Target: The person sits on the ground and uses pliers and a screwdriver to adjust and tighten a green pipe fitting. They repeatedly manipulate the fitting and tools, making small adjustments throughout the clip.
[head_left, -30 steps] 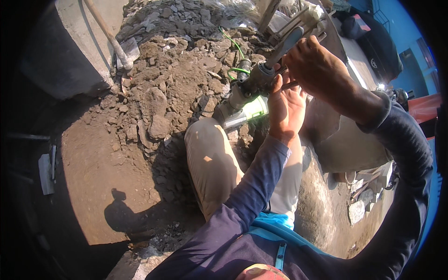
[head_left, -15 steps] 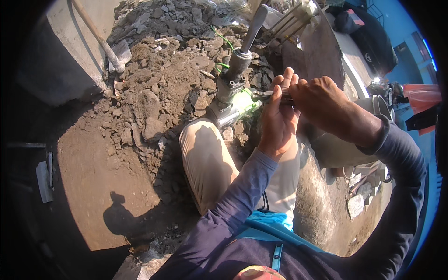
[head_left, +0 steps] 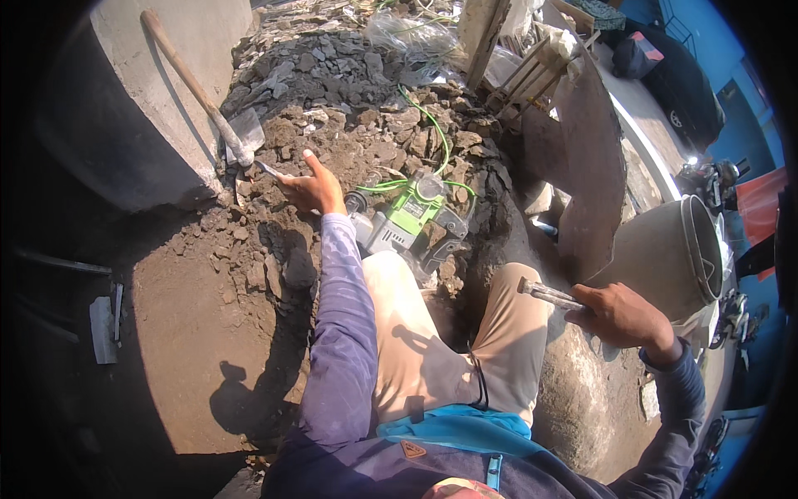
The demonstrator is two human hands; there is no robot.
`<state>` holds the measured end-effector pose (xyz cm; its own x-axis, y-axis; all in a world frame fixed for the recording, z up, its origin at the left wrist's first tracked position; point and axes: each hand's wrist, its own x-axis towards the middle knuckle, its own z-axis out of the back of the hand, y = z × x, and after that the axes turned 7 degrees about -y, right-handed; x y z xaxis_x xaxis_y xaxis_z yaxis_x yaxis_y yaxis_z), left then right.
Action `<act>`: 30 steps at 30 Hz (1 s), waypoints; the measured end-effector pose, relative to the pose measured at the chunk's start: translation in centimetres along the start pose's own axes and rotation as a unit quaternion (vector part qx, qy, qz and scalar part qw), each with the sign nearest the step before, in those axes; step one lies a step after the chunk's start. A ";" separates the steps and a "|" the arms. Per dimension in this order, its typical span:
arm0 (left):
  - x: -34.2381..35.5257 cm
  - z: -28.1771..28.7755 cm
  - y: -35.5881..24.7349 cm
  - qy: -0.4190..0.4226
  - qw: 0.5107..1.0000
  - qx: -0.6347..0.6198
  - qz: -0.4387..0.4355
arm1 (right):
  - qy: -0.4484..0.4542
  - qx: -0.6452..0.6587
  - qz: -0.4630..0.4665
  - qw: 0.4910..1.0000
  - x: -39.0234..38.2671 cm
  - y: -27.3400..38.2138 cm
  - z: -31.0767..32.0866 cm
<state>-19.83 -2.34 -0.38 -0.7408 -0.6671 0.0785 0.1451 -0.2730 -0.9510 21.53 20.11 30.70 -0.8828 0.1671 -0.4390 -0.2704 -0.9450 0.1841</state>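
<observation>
A green and grey power hammer (head_left: 407,216) lies on broken earth just beyond my knees, its nose toward the left. My left hand (head_left: 314,190) is in front of the nose, closed around a chisel bit (head_left: 268,169), with the thumb raised. Only the bit's dark flat tip shows past my fingers; the rest is hidden by the hand. My right hand (head_left: 619,314) grips silver metal pliers (head_left: 550,294) over my right knee, apart from the hammer, with their head pointing left.
A green cable (head_left: 445,137) loops behind the hammer. A wooden-handled hoe (head_left: 195,83) leans on the concrete block (head_left: 158,75) at far left. Broken rubble (head_left: 291,75) spreads ahead. At right stand a grey bucket (head_left: 657,254) and a curved sheet (head_left: 588,158).
The hammer has tipped from upright to lying with its nose leftward. My hands have parted: the left moved left to the chisel bit, the right moved down and right with the pliers.
</observation>
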 end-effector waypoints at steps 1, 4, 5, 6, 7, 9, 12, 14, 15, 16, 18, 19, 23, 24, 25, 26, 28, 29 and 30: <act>0.6 -0.9 2.0 -0.011 0.999 0.009 0.033 | -0.015 0.022 0.002 1.000 -1.0 -1.4 -1.4; 7.4 -2.2 10.6 -0.027 0.998 0.025 0.047 | 0.038 0.200 -0.152 0.967 -2.9 -4.2 -6.2; 8.6 -2.6 12.2 -0.012 0.999 0.020 0.045 | 0.013 0.225 -0.173 0.959 -4.1 -5.9 -9.3; 7.6 -4.0 12.0 0.029 0.996 -0.024 0.080 | 0.040 0.303 -0.249 0.919 -5.4 -7.0 -11.1; 5.6 -5.5 11.5 0.077 0.987 -0.068 0.122 | 0.031 0.328 -0.283 0.901 -7.1 -7.9 -13.2; 12.6 -4.0 14.0 0.153 0.966 -0.159 0.133 | 0.037 0.397 -0.268 0.877 -7.4 -9.2 -17.2; 16.0 -4.2 14.7 0.131 0.963 -0.116 0.203 | 0.026 0.504 -0.217 0.836 -6.9 -8.4 -21.1; 15.7 -6.0 13.1 0.208 0.949 -0.126 0.201 | -0.025 0.581 -0.236 0.778 -6.5 -8.0 -25.6; 15.5 -6.2 12.0 0.172 0.960 -0.143 0.166 | -0.045 0.605 -0.254 0.754 -5.9 -7.4 -26.1; 15.7 -5.8 11.1 0.128 0.970 -0.159 0.134 | -0.056 0.626 -0.269 0.730 -5.5 -6.7 -26.3; 11.7 -7.3 6.9 0.160 0.968 -0.170 0.088 | -0.098 0.659 -0.276 0.692 -5.0 -6.6 -26.9; 8.9 -7.6 4.3 0.257 0.946 -0.180 0.084 | -0.119 0.670 -0.268 0.682 -5.2 -7.6 -27.5; 0.1 -4.3 -2.6 0.276 0.899 -0.329 0.082 | -0.097 0.627 -0.287 0.718 -6.1 -7.5 -26.1; 0.5 -2.6 -4.0 0.290 0.896 -0.328 0.078 | -0.094 0.630 -0.263 0.725 -5.4 -7.7 -25.9; -0.3 -0.7 -4.4 0.280 0.893 -0.347 0.063 | -0.089 0.625 -0.274 0.725 -5.7 -7.5 -25.8; -0.3 2.0 -4.7 0.292 0.891 -0.347 0.028 | -0.079 0.622 -0.277 0.729 -5.5 -7.3 -25.7; -2.6 5.4 -6.2 0.311 0.878 -0.363 0.004 | -0.069 0.602 -0.288 0.741 -5.2 -7.5 -24.9; -3.8 6.3 -6.5 0.322 0.873 -0.368 -0.007 | -0.062 0.587 -0.294 0.752 -5.0 -7.8 -24.4; -5.0 7.2 -6.6 0.330 0.868 -0.370 -0.015 | -0.051 0.570 -0.301 0.763 -5.0 -8.2 -24.2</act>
<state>-12.40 -2.22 7.66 -0.9869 -0.0583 0.1505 -0.1613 0.4002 -0.9021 37.45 20.19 10.13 -0.4765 0.5503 -0.6857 -0.7457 0.1601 0.6467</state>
